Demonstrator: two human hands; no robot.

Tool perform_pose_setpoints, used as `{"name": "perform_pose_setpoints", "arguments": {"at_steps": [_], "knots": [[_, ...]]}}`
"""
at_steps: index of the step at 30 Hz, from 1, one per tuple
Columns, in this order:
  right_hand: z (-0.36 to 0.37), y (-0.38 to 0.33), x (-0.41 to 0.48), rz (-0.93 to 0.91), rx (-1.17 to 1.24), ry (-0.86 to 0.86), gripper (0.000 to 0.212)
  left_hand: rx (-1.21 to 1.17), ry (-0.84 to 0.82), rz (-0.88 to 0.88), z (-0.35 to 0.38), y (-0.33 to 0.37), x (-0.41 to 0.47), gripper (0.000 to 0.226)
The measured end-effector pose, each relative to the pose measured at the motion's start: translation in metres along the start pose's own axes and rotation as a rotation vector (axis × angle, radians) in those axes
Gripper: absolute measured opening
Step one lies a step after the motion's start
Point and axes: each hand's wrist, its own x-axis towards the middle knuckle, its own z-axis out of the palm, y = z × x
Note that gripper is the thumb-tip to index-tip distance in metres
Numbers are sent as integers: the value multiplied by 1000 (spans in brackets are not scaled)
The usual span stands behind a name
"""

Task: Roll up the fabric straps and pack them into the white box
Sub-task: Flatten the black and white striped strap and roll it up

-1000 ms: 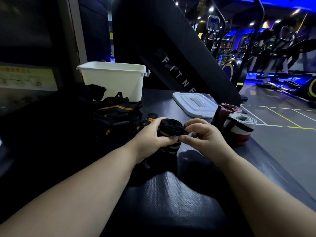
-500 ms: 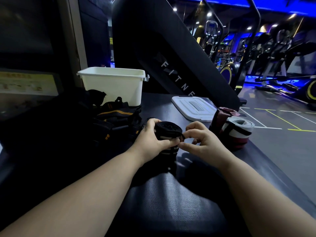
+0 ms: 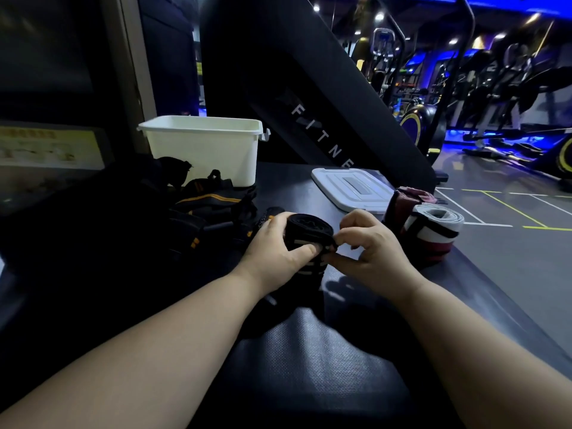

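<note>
We see a black strap (image 3: 306,230) with pale stripes, rolled into a fat coil and standing on end at the middle of the dark table (image 3: 309,360). Our left hand (image 3: 275,253) grips it from the left, its fingers (image 3: 305,250) curled round the coil with the thumb pressed across the near side. Our right hand (image 3: 371,255) meets it from the right, its fingers (image 3: 349,235) bent narrow and pinching the strap's outer edge just beside the left thumb.

The white box (image 3: 204,156) stands open near the far edge of the table, toward the left; we cannot tell what lies inside. Its lid (image 3: 353,188) lies flat toward the far right. A pile of loose straps (image 3: 210,205), black with orange stripes, lies in front of the box, just left of our left hand.

Near the right edge a red and white roll (image 3: 433,233) stands on end, touching a dark red roll (image 3: 405,201) behind it. A slanted black panel (image 3: 325,119) with white letters rises beyond the far edge.
</note>
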Motion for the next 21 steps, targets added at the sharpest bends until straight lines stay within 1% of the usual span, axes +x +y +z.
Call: {"name": "perform_pose_setpoints", "arguments": {"at_steps": [5,8,11,14,17,21], "knots": [[2,-1,-3,-55,25,-34,21,13,31,-5,1,4,3,59],[3,-1,-5,15,35,-78,21,-18,-11,-1,-4,1,3,51],[-1,-3,-6,83,99,-95,15,-54,-39,6,-7,-5,2,56],[-3,-5,-5,123,173,-82,13,-98,-61,-4,-7,-7,1,65],[-1,-5,-6,91,181,-62,12,-135,-81,-16,-7,-8,1,63],[1,-5,-6,46,155,5,22,-125,-72,-19,-8,-9,2,60]]}}
